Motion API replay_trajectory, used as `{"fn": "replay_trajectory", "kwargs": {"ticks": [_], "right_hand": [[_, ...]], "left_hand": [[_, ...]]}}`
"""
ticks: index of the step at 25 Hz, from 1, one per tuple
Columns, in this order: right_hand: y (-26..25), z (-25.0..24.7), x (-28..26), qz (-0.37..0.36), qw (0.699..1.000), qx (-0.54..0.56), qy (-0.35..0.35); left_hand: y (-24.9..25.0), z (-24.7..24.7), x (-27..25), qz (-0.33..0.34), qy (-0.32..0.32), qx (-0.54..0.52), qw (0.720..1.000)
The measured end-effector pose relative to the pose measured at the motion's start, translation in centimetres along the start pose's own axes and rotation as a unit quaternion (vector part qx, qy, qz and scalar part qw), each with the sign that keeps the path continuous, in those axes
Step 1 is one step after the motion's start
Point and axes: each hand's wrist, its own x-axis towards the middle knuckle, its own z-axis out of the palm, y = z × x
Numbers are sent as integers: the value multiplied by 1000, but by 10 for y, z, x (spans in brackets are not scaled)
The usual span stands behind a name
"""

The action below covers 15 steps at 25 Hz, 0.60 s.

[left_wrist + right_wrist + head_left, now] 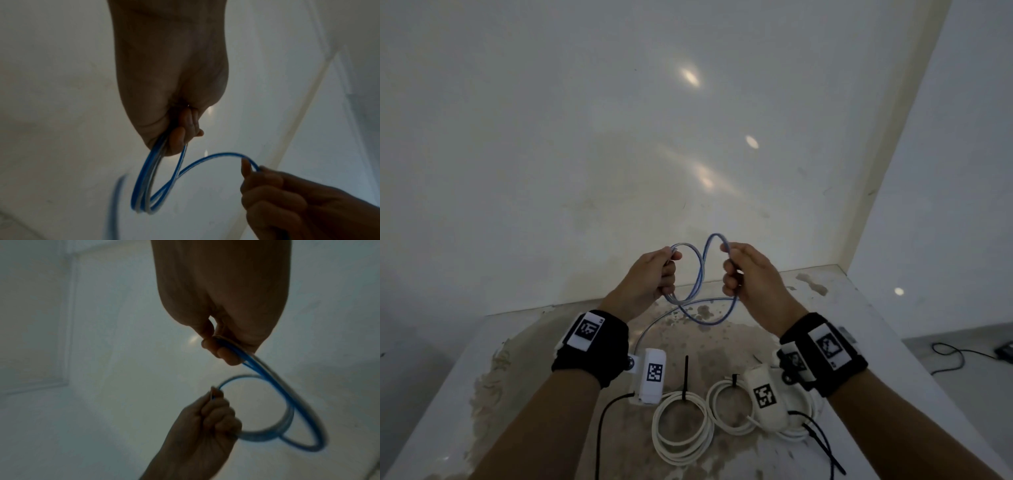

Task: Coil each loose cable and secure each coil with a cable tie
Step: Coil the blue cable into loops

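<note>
Both hands held the blue cable (700, 274) above the worktop (859, 308): left hand (650, 274) fingers curled around its loops, right hand (750, 274) pinching a loop.

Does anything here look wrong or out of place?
Only the table: its surface is stained and blotchy in brown. The blue cable crosses itself between the left hand and right hand, normal mid-coiling.

1. Blue-and-white cable (700, 270): held up in air, several loops, twisted into a figure-eight; tail trails down to table.
2. Two white cable coils (681, 428) (729, 407): flat on table, side by side; each bound with black cable tie (686, 377).
</note>
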Motion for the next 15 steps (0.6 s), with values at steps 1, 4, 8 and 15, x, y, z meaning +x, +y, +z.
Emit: {"fn": "replay_trajectory", "kwargs": {"ticks": [1,4,8,15], "right_hand": [[3,8,-6,-19,999,-30,-27],[14,22,-18,-61,988,-108,-89],[29,29,-19,-91,981,-139,-102],[52,18,-14,-139,966,-208,-67]], "left_hand": [[0,3,0,-6,-2,-25,1000],[4,12,-3,-16,7,-75,997],[8,20,-8,-34,-9,-77,996],[7,20,-9,-67,-92,-145,983]]}}
